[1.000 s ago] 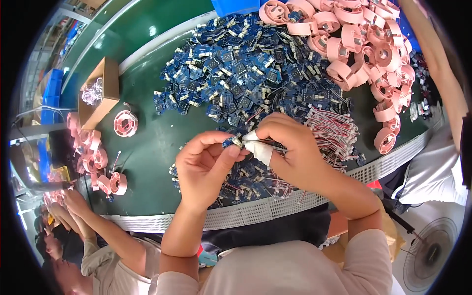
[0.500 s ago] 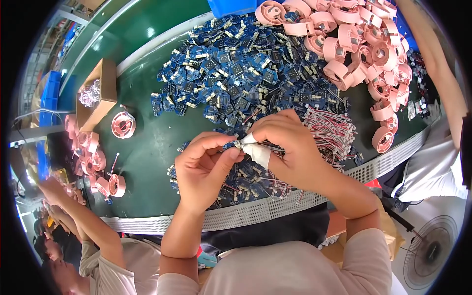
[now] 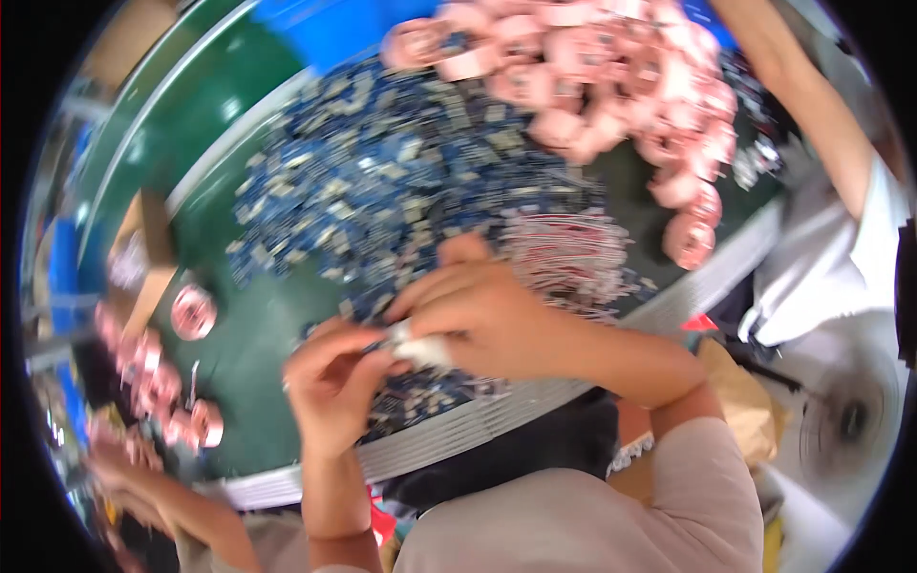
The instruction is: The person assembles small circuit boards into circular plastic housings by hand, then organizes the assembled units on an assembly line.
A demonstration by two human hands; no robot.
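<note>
My left hand (image 3: 330,387) pinches a small blue circuit board (image 3: 376,346) between thumb and fingertips; blur hides its details. Pressed close against that board, my right hand (image 3: 492,320) has its thumb and index finger together, both wrapped in white tape (image 3: 425,350). Whatever lies between those taped tips is too smeared to make out. Beyond both hands spreads a large heap of blue circuit boards (image 3: 353,181), with more boards under and just before my hands. A bundle of red, white and dark wire leads (image 3: 568,253) lies beyond my right wrist.
Pink round housings (image 3: 602,86) are piled at the far right, others (image 3: 148,372) at left beside a cardboard box (image 3: 153,258). A blue bin (image 3: 325,29) stands at the back. Other people's arms reach in at right (image 3: 812,95) and left (image 3: 181,501). A fan (image 3: 845,420) stands at right.
The whole view has swung and blurred, so the table's contents sit further left in it. My hands stay together at the board, now lower and further left in the picture.
</note>
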